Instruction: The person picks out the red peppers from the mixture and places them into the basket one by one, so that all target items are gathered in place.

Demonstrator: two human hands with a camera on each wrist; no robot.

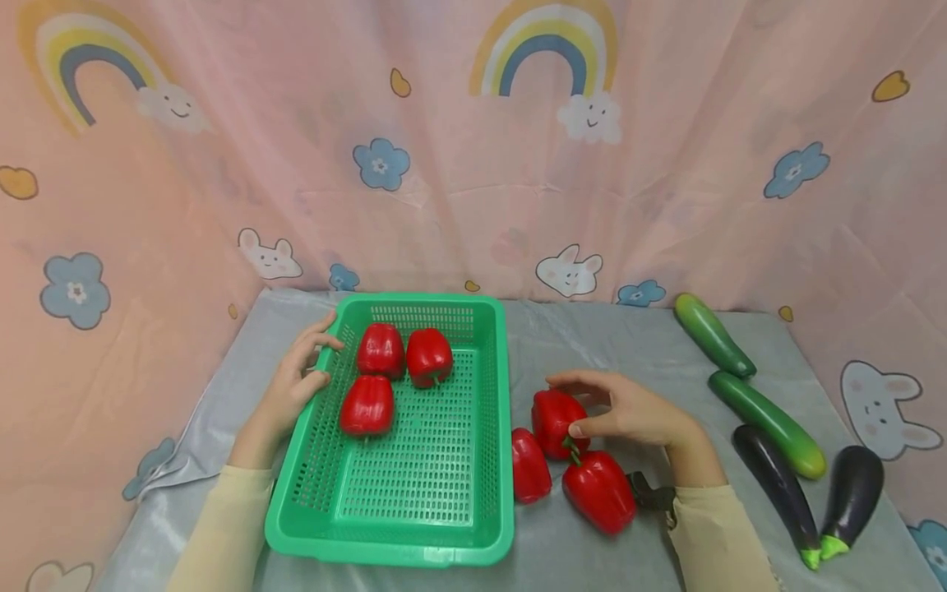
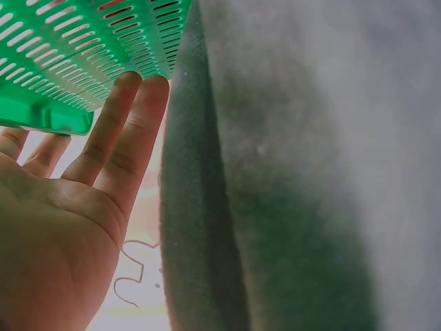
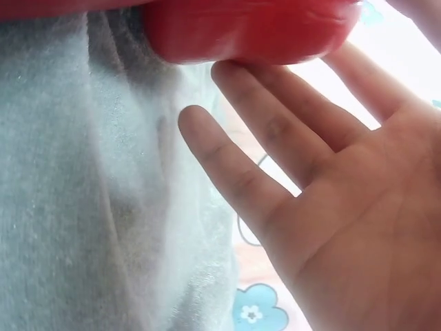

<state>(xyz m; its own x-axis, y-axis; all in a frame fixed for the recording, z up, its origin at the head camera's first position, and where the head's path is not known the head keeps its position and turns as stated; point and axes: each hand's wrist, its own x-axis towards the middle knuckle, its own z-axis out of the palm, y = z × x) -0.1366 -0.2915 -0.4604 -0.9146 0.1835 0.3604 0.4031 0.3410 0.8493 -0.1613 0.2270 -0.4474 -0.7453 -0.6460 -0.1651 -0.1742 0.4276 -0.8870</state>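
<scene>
A green plastic basket [image 1: 399, 538] stands left of the middle, with three red bell peppers [image 1: 367, 405] at its far left. My left hand [image 1: 292, 382] is at the basket's left rim; in the left wrist view its extended fingers [image 2: 138, 131] are against the slotted wall. On the right, my right hand [image 1: 629, 407] spans a red bell pepper [image 1: 551, 419], thumb on the near side and fingers at the far side. Fingertips meet the underside of that pepper [image 3: 255, 31] in the right wrist view. Two more bell peppers, one left [image 1: 529, 469] and one nearer [image 1: 601, 493], lie close by.
Two zucchinis [image 1: 769, 423] lie at the right of the grey cloth [image 1: 592, 333], and two eggplants [image 1: 854, 493] are nearer me. A pink printed curtain [image 1: 459, 222] rises behind the table. A dark strap [image 1: 651, 492] is at my right wrist.
</scene>
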